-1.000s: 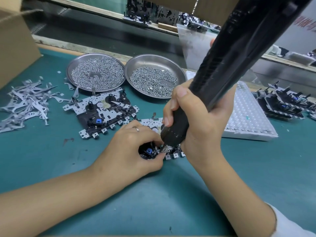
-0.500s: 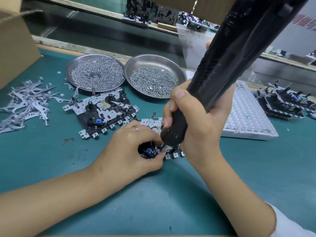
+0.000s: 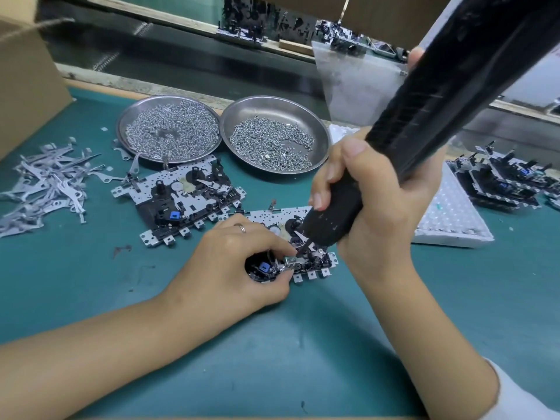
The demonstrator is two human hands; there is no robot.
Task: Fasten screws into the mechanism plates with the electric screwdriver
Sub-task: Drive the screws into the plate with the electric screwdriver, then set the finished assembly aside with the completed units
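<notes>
My right hand (image 3: 378, 207) grips the black electric screwdriver (image 3: 430, 110), which slants down to the left with its tip on the near mechanism plate (image 3: 306, 262). My left hand (image 3: 233, 262) curls over that plate's left end, its fingertips pinching a small metal part beside the tip. A second mechanism plate (image 3: 178, 198) lies just behind on the green mat. Two steel dishes hold small fasteners: the left dish (image 3: 121, 128) and the right dish (image 3: 321, 128) of screws.
A heap of flat metal levers (image 3: 45, 183) lies at the left, under a cardboard box (image 3: 27, 86). A white dimpled tray (image 3: 454, 219) sits right of my right hand, with several finished mechanisms (image 3: 503, 183) beyond it. A dark conveyor (image 3: 181, 56) runs along the back.
The screwdriver and my right hand have shifted a little to the left over the plate. My left hand stays in place on the plate.
</notes>
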